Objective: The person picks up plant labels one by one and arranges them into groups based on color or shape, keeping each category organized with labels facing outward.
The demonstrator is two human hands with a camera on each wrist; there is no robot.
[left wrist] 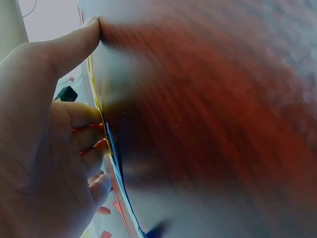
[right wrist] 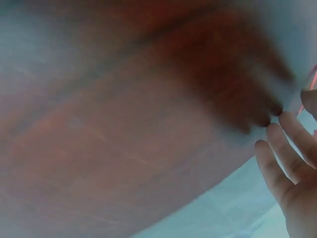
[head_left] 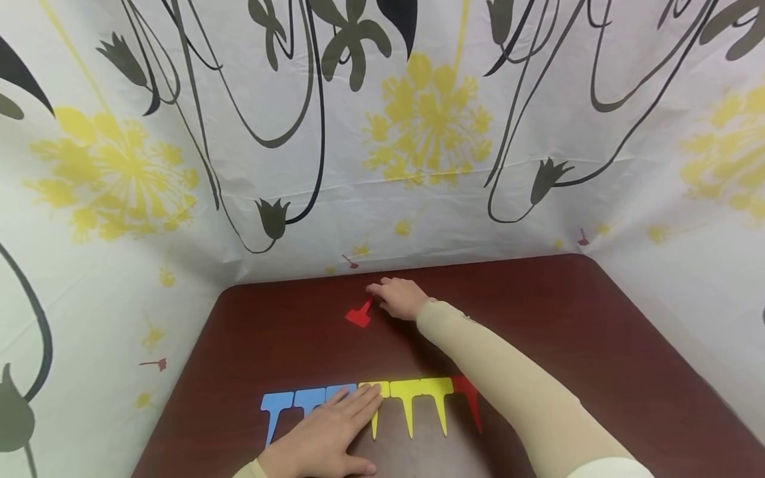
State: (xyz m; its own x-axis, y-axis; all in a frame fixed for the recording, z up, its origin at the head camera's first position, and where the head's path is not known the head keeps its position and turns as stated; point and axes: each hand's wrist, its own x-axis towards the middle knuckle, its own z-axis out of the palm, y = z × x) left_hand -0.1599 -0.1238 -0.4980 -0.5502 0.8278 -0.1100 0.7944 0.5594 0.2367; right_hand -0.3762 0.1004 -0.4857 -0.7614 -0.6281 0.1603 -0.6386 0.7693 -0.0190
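T-shaped plastic plant labels lie in a row on the table: blue labels at the left, yellow labels in the middle and a red label at the right end. Flat across the row rests my left hand, fingers straight over the join of blue and yellow, hiding parts of both. Farther back, a loose red plant label lies with its head toward me. My right hand reaches to its stem, fingertips right at the stem's end. Extended fingers show in the right wrist view.
The dark red-brown table has rounded far corners. White cloth printed with flowers and vines hangs around its back and sides. My right sleeve passes over the table beside the row's right end.
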